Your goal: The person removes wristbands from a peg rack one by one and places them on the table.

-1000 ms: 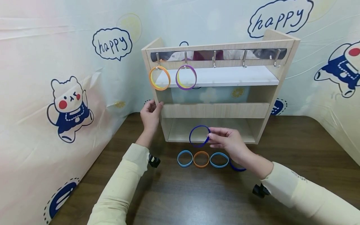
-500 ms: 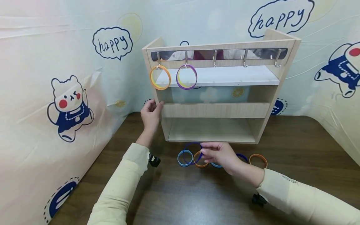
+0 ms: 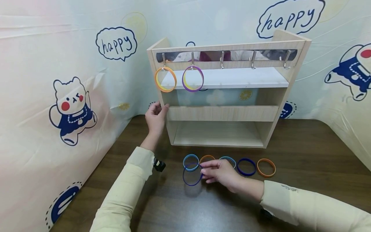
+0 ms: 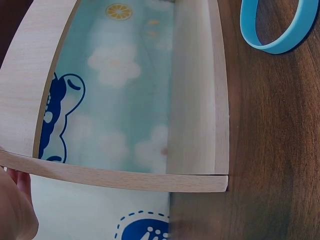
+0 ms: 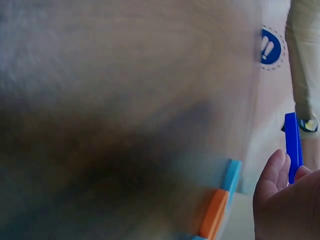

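My right hand (image 3: 221, 175) pinches a dark blue silicone wristband (image 3: 192, 185) by its right side, thumb against fingers. The band is held upright, low over the table and in front of the row of wristbands; whether it touches the wood I cannot tell. In the right wrist view the blue band (image 5: 292, 145) shows edge-on at the fingertips. My left hand (image 3: 155, 120) grips the left side panel of a small wooden shelf (image 3: 221, 113), thumb in front, the other fingers partly hidden behind. The left wrist view shows only part of that hand (image 4: 17, 207) at the panel.
On the table, a light blue (image 3: 184, 162), an orange (image 3: 207, 156), another light blue (image 3: 230, 158), a dark blue (image 3: 246, 174) and an orange wristband (image 3: 266, 175) form a row. Orange (image 3: 156, 80) and purple wristbands (image 3: 183, 80), with yellow inside, hang from the two left hooks.
My right hand has come down and left with the dark blue wristband, from before the shelf's lower compartment to low over the table, uncovering the right-hand bands. The left hand stays put.
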Tool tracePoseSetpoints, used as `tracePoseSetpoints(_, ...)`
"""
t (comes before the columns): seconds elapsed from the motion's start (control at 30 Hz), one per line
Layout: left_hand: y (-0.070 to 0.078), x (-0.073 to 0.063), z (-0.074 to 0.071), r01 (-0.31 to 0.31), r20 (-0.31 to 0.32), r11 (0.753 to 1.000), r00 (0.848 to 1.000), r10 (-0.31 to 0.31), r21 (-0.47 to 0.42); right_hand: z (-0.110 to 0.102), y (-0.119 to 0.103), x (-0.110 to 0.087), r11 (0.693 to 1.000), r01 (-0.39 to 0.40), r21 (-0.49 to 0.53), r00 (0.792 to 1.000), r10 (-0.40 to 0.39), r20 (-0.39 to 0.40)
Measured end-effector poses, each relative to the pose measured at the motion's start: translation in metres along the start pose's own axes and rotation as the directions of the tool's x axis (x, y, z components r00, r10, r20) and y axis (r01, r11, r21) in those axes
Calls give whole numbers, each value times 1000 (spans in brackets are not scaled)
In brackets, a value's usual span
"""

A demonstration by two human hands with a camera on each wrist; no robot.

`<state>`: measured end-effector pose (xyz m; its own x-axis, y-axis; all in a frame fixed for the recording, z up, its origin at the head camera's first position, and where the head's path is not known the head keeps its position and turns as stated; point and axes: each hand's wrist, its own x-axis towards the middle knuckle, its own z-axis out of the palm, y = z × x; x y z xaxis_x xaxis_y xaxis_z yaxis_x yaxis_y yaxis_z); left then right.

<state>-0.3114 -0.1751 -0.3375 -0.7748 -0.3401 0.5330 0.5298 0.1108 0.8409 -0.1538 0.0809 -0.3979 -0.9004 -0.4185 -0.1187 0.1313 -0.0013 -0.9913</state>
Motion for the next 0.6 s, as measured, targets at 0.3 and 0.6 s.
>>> tracePoseSetpoints(0.3,2,0,1,12,7,1000,1000,-12,-16,11,12,0,999,-43,-11,998,43,34)
tracePoseSetpoints(0.6,31,-10,1,26,23,1000,999,-26,-2,19,15,2,996,-81,-36,996,82,20)
